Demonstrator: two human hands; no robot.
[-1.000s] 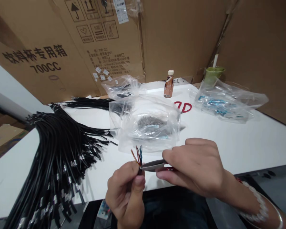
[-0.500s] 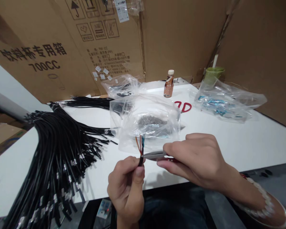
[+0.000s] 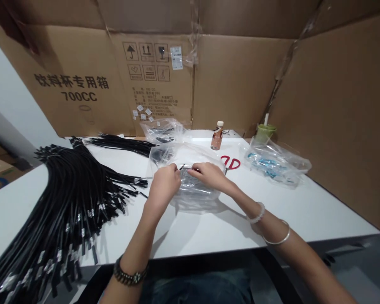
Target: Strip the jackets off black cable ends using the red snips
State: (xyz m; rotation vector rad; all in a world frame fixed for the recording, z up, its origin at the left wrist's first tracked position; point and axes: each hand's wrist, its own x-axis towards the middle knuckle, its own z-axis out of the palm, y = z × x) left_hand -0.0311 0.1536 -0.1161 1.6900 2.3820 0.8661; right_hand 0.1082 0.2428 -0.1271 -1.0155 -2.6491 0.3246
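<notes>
Both hands are over a clear plastic bag (image 3: 199, 198) in the middle of the white table. My left hand (image 3: 164, 181) is closed, with the dark end of a cable (image 3: 182, 167) poking out at its fingertips. A short way to its right, my right hand (image 3: 209, 174) has its fingers closed too; a thin dark piece shows at its fingertips, too small to name. The fingers hide part of the bag's contents.
Black cables (image 3: 72, 190) lie bundled on the left of the white table (image 3: 256, 219). Behind are a bottle (image 3: 217, 136), red scissor handles (image 3: 232, 163), a green cup (image 3: 265, 134) and a bag with blue pieces (image 3: 272, 166). Cardboard (image 3: 234, 80) stands behind.
Both hands have moved forward from the table's front edge to the plastic bag. The pliers and the coloured wires no longer show. The view has shifted, showing more cardboard.
</notes>
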